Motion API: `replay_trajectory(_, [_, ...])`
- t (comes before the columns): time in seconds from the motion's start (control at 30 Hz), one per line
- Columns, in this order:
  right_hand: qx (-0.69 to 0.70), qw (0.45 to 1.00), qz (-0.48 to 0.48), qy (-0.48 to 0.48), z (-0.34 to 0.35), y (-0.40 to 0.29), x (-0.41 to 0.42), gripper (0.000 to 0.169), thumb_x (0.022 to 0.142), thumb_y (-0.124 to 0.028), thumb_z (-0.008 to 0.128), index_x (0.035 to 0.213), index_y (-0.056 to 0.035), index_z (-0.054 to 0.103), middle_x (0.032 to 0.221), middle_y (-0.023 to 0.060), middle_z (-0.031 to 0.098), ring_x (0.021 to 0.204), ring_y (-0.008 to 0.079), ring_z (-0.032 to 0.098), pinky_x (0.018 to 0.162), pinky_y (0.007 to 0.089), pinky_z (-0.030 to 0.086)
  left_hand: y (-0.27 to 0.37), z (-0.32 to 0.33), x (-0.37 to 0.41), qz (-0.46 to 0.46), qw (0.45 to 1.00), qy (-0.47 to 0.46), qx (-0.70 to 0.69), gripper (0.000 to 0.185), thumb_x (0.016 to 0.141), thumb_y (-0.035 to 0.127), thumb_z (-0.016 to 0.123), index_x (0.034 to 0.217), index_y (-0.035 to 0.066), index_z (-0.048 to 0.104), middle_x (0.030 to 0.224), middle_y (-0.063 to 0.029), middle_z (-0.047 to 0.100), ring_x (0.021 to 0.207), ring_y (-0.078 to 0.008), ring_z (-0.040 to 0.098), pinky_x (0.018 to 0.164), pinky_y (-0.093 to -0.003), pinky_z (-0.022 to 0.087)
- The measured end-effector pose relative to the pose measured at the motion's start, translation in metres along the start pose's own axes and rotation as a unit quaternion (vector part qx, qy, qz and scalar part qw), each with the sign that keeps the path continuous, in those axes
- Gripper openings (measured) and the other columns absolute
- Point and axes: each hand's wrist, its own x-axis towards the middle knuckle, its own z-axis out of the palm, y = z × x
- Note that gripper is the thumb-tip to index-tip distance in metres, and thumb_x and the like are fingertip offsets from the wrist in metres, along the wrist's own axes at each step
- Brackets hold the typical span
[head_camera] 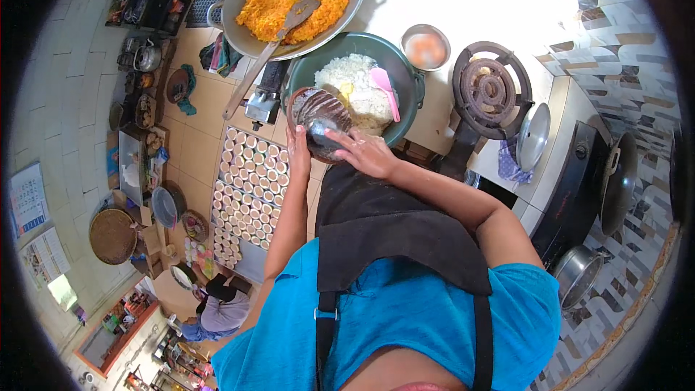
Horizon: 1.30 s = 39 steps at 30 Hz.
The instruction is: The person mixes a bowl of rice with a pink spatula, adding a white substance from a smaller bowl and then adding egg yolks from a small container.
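Observation:
My left hand grips the rim of a dark brown bowl tilted over the near left edge of a green basin. Inside the bowl, my right hand rests with its fingers spread against a dark, rounded piece, perhaps a pestle; whether it is gripped I cannot tell. The basin holds a white, crumbly food like rice or grated coconut, pale powder, a yellow lump and a pink plastic spoon. Behind it a wide metal pan contains orange mash with a wooden spatula across it.
A metal bowl with reddish-orange contents stands right of the basin, beside a cast-iron gas burner and a metal lid. Trays of small filled cups lie lower left. Farther back, a person sits near a table.

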Motion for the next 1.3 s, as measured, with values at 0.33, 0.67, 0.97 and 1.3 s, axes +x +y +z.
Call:
replay_trajectory(0.33, [0.308,0.918,0.193,0.16,0.045,0.137,0.008,0.044,0.088,-0.03,0.052,0.126,-0.0097,0.043,0.112,0.023,0.056,0.096,0.0375,0.058,0.083,0.0435,0.045,-0.003,-0.044,-0.021,-0.062,0.992,0.073,-0.077,0.063,0.091,0.044,0.042,0.138,0.005,0.025,0.133,-0.0125,0.037,0.118,-0.0247,0.04,0.097,-0.0334,0.034])
replay_trajectory(0.67, [-0.192,0.972,0.045,-0.126,0.015,0.109,0.007,0.042,0.084,-0.032,0.053,0.126,-0.0286,0.045,0.091,0.0158,0.061,0.075,0.0315,0.063,0.066,0.0427,0.05,0.009,-0.064,-0.032,-0.037,0.987,0.101,-0.116,0.065,0.091,0.045,0.041,0.141,0.008,0.019,0.135,-0.0148,0.033,0.121,-0.0275,0.038,0.096,-0.0363,0.037])
replay_trajectory(0.97, [-0.189,0.977,0.08,-0.064,0.003,0.089,0.012,0.033,0.086,-0.027,0.052,0.118,-0.0185,0.049,0.083,0.0154,0.061,0.069,0.0264,0.064,0.058,0.036,0.051,0.018,-0.058,-0.048,-0.023,0.987,0.11,-0.113,0.063,0.091,0.043,0.042,0.139,0.004,0.024,0.133,-0.0141,0.036,0.119,-0.0256,0.038,0.099,-0.0338,0.031])
replay_trajectory(1.3, [0.169,0.883,0.413,-0.143,0.018,0.176,0.04,0.043,0.087,-0.037,0.052,0.096,0.0052,0.056,0.075,0.0132,0.062,0.062,0.0223,0.062,0.057,0.0364,0.05,-0.011,-0.061,-0.025,-0.084,0.969,0.066,-0.223,0.063,0.091,0.044,0.044,0.137,0.004,0.026,0.134,-0.0113,0.036,0.12,-0.0227,0.039,0.099,-0.0325,0.032])
